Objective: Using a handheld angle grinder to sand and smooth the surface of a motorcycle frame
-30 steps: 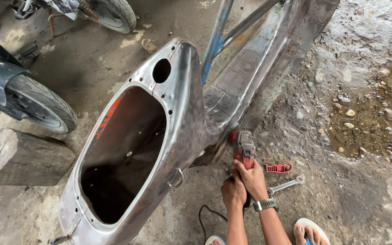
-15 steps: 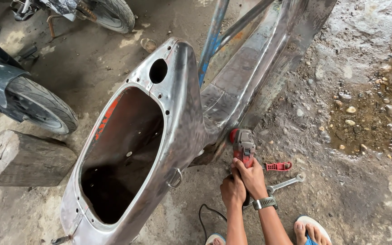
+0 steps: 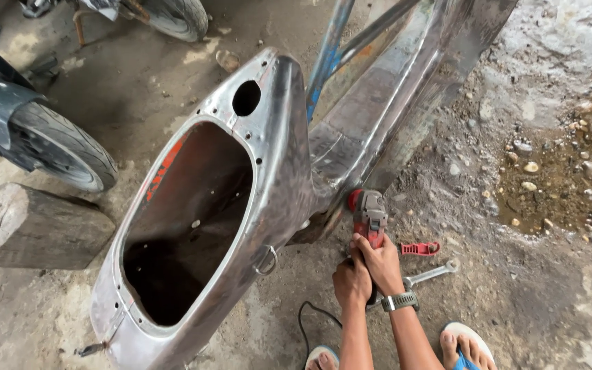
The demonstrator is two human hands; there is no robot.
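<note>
Head view: both hands, right hand (image 3: pixel 382 264) foremost, left hand (image 3: pixel 351 281) behind, clamped round angle grinder (image 3: pixel 369 216), long axis pointing up-frame at bare scooter frame (image 3: pixel 279 171).

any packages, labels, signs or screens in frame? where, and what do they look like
No packages, signs or screens.
Wristwatch: on the right hand's wrist, dark band, round case; face not readable.
Orange-red marking: inner left wall of the bare metal scooter body, long faded strip.

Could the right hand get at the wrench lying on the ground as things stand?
Probably yes. The wrench lies in the open on the ground just right of the right hand, nothing between them. But that hand grips the red angle grinder along with the left hand, so it isn't free.
</note>
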